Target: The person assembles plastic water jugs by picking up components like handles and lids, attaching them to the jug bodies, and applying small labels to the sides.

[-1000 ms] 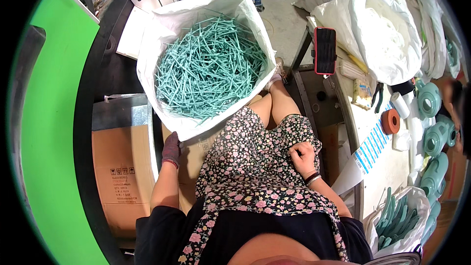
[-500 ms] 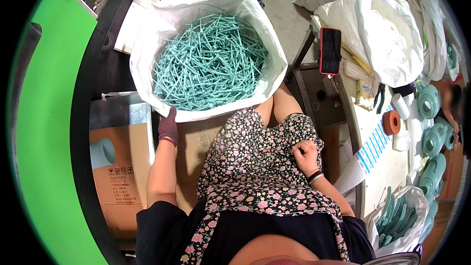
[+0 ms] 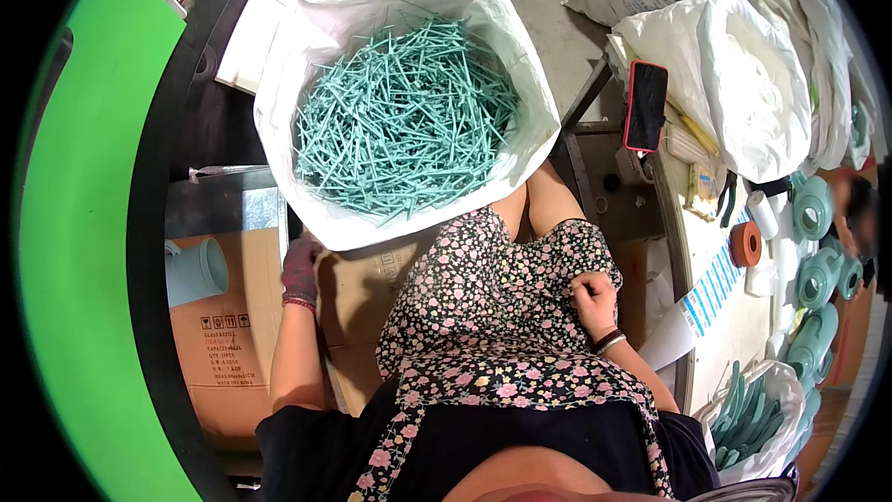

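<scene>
A large white woven bag (image 3: 276, 135) stands in front of me, its mouth spread wide around a heap of thin green plastic sticks (image 3: 409, 116). My left hand (image 3: 300, 270), in a dark reddish glove, hangs just below the bag's near left corner, beside the metal edge of a bin; its fingers look loosely extended and appear to hold nothing. My right hand (image 3: 595, 304) is bare and lies on the flowered apron (image 3: 502, 316) over my thigh, its fingers curled in, with nothing seen in them.
At left, a pale green cup-shaped part (image 3: 200, 270) lies on a cardboard box (image 3: 223, 363). The right-hand table carries a phone (image 3: 646, 107), a brown tape roll (image 3: 745, 244), green plastic parts (image 3: 818, 279) and a white bag (image 3: 762, 84). A smaller bag holds green strips (image 3: 743, 423).
My left hand has come off the white bag's near rim and moved down and slightly left. My right hand stays curled on my thigh. The whole view has shifted slightly.
</scene>
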`<action>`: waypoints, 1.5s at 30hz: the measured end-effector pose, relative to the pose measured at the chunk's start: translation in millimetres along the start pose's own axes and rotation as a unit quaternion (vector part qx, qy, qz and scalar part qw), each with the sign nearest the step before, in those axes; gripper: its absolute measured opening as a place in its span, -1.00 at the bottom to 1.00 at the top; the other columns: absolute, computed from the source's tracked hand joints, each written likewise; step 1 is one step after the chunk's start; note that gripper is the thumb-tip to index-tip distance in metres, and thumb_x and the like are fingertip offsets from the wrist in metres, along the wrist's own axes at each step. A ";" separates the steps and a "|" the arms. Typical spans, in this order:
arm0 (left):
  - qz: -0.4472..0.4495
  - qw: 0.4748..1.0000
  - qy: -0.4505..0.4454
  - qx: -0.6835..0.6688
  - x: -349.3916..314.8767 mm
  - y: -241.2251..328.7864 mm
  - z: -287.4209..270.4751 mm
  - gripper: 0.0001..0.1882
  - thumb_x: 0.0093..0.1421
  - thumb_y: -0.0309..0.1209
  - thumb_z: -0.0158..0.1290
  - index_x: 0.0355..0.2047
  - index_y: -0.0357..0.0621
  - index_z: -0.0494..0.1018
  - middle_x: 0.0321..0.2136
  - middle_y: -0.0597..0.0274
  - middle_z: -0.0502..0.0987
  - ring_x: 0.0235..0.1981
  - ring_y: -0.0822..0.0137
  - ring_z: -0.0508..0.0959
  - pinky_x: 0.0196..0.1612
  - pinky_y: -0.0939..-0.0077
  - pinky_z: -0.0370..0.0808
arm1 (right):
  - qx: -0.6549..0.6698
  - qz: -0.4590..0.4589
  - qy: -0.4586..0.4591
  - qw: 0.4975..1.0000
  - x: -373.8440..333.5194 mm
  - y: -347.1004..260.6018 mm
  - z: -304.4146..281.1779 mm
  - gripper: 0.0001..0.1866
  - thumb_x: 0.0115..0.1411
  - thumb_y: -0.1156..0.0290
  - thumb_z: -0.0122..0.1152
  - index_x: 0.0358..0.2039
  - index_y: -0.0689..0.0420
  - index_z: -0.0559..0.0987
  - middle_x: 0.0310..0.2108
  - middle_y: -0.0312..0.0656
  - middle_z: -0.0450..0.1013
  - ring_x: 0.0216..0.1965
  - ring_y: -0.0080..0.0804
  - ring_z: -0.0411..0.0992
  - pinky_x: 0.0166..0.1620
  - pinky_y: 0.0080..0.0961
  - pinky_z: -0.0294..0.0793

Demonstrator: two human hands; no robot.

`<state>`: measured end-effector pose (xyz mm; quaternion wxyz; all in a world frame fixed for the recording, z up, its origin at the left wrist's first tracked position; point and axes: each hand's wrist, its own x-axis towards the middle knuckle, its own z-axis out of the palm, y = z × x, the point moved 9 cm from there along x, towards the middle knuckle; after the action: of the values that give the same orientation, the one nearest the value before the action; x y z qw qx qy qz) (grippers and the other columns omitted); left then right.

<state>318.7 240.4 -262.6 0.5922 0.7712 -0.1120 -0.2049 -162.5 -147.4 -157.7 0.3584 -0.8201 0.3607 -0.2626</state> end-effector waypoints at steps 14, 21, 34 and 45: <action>-0.165 0.734 0.120 0.648 21.5 44.7 -84.0 -0.54 0.20 -0.01 -0.13 -0.02 0.04 0.46 0.28 0.19 0.11 0.28 0.07 0.13 0.24 0.04 0.14 | 0.031 0.267 0.001 0.963 -20.6 62.3 -19.1 -0.34 0.17 0.28 0.18 0.24 0.16 0.19 0.13 0.06 0.31 0.16 -0.15 0.29 0.20 -0.35 0.23; -0.132 0.702 0.089 0.694 68.5 33.3 -101.8 -0.48 0.15 0.02 -0.11 0.03 0.06 0.45 0.29 0.10 0.10 0.28 -0.04 0.15 0.21 -0.05 0.18 | 0.020 0.265 0.021 0.964 -16.9 66.7 -19.5 -0.31 0.12 0.31 0.21 0.22 0.23 0.21 0.15 0.05 0.27 0.17 -0.15 0.26 0.23 -0.35 0.19; -0.119 0.832 0.167 0.516 88.4 2.2 -98.1 -0.43 0.23 -0.05 -0.15 0.20 0.01 0.29 0.25 0.16 0.26 0.16 0.08 0.38 0.20 0.22 0.30 | 0.170 0.234 0.035 0.956 -20.3 62.2 -19.3 -0.39 0.21 0.45 0.07 0.25 0.21 0.15 0.19 -0.07 0.18 0.18 -0.28 0.14 0.27 -0.37 0.02; -0.195 0.598 -0.115 0.769 141.7 -8.6 -69.7 -0.62 0.17 -0.22 -0.08 -0.02 0.07 0.51 0.00 0.15 0.52 -0.03 0.15 0.56 -0.03 0.28 0.45 | 0.098 0.210 0.040 0.972 -11.3 36.0 -25.5 -0.40 0.18 0.46 0.10 0.21 0.22 0.16 0.12 -0.08 0.22 0.14 -0.30 0.19 0.25 -0.39 0.06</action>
<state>475.6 244.4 -281.9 -0.2922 0.9146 -0.1427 -0.2405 -201.3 -166.2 -172.2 0.4696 -0.6757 0.5111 -0.2482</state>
